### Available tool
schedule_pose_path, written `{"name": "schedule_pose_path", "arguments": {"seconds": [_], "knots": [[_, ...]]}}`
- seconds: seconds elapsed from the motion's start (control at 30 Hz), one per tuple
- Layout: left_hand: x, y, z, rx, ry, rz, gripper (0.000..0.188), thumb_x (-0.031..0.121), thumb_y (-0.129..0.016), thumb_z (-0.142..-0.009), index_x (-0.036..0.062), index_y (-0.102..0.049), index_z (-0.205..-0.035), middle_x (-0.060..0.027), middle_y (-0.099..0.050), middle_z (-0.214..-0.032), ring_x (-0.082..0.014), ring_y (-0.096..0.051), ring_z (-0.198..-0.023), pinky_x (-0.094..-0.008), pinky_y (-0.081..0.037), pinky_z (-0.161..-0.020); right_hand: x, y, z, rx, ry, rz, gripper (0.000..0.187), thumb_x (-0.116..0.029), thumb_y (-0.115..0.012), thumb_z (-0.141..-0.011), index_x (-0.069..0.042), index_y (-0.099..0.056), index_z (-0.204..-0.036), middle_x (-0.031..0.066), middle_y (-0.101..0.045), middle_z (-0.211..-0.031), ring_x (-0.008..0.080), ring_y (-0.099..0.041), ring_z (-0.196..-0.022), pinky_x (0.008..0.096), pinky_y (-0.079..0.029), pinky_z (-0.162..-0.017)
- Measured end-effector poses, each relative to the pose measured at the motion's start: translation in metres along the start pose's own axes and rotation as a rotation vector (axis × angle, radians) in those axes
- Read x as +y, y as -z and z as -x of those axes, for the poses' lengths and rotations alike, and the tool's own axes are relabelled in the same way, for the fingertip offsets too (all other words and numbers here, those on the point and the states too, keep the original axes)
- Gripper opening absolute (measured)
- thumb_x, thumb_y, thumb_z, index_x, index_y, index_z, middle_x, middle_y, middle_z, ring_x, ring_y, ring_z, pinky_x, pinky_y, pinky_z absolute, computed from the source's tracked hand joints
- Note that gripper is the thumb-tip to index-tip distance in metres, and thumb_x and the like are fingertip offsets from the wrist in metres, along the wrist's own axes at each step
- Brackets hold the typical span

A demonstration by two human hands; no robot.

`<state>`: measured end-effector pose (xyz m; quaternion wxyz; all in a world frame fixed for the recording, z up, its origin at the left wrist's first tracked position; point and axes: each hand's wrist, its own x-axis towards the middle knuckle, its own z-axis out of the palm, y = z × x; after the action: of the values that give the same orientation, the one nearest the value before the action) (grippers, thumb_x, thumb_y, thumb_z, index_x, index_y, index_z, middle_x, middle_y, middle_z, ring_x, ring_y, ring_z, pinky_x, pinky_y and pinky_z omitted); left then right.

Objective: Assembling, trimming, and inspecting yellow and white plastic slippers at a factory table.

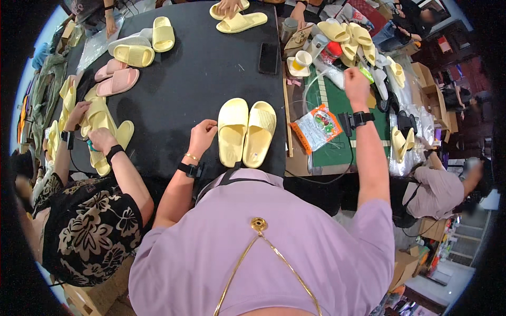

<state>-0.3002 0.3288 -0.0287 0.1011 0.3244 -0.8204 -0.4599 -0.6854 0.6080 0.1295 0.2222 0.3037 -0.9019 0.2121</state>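
Two pale yellow slide slippers, a left one (233,138) and a right one (261,130), lie side by side at the near edge of the black table, toes pointing away from me. Beside the left slipper is my left hand (203,138), its fingers curled in and nothing showing in them. My right arm reaches out over the green mat. There my right hand (357,87) is closed, next to a clear plastic bag (333,77) and a bright green item (366,75). Whatever its fingers may hold is hidden.
An orange-and-white packet (317,128) lies on the green mat (371,157). Beyond it stand a yellow cup (301,60) and a red-lidded jar (331,50). A phone (268,58) and pink slippers (117,82) rest on the table. At left, a co-worker's hands (103,141) handle yellow slippers.
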Motion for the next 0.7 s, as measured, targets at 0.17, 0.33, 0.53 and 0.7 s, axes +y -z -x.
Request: {"name": "schedule_pose_path", "arguments": {"seconds": [0.17, 0.33, 0.53, 0.7], "knots": [[0.003, 0.002, 0.003, 0.009, 0.009, 0.022, 0.025, 0.014, -0.065, -0.084, -0.0007, -0.068, -0.104, -0.0137, -0.071, -0.088, -0.0203, -0.069, -0.080, -0.0308, -0.053, -0.071, 0.011, 0.000, 0.002, -0.151, 0.018, -0.027, 0.015, -0.020, -0.060, -0.087, -0.006, -0.065, -0.087, 0.0176, -0.067, -0.080, 0.0378, -0.065, -0.077, 0.0435, -0.051, -0.066], [0.002, 0.000, 0.002, 0.041, -0.005, 0.049, 0.023, 0.013, -0.065, -0.084, -0.0012, -0.068, -0.102, -0.0161, -0.071, -0.090, -0.0239, -0.070, -0.082, -0.0320, -0.054, -0.073, 0.009, 0.011, -0.007, 0.134, -0.061, -0.143, 0.015, -0.020, -0.060, -0.087, -0.006, -0.064, -0.087, 0.0160, -0.067, -0.080, 0.0365, -0.065, -0.076, 0.0414, -0.051, -0.066], [-0.003, -0.003, 0.006, 0.015, 0.032, 0.044, 0.023, 0.012, -0.065, -0.083, -0.0011, -0.068, -0.102, -0.0152, -0.071, -0.088, -0.0243, -0.070, -0.080, -0.0328, -0.054, -0.073, 0.014, 0.014, -0.008, 0.210, -0.118, -0.152, 0.017, -0.021, -0.059, -0.088, -0.006, -0.065, -0.086, 0.0185, -0.066, -0.080, 0.0369, -0.065, -0.076, 0.0406, -0.051, -0.066], [-0.003, -0.004, 0.004, 0.026, 0.009, 0.030, 0.023, 0.013, -0.065, -0.083, -0.0011, -0.068, -0.101, -0.0147, -0.071, -0.087, -0.0223, -0.070, -0.079, -0.0318, -0.054, -0.072, 0.011, 0.018, -0.008, 0.297, -0.129, -0.215, 0.014, -0.019, -0.062, -0.087, -0.005, -0.066, -0.089, 0.0152, -0.067, -0.077, 0.0310, -0.067, -0.071, 0.0378, -0.051, -0.064]]}}
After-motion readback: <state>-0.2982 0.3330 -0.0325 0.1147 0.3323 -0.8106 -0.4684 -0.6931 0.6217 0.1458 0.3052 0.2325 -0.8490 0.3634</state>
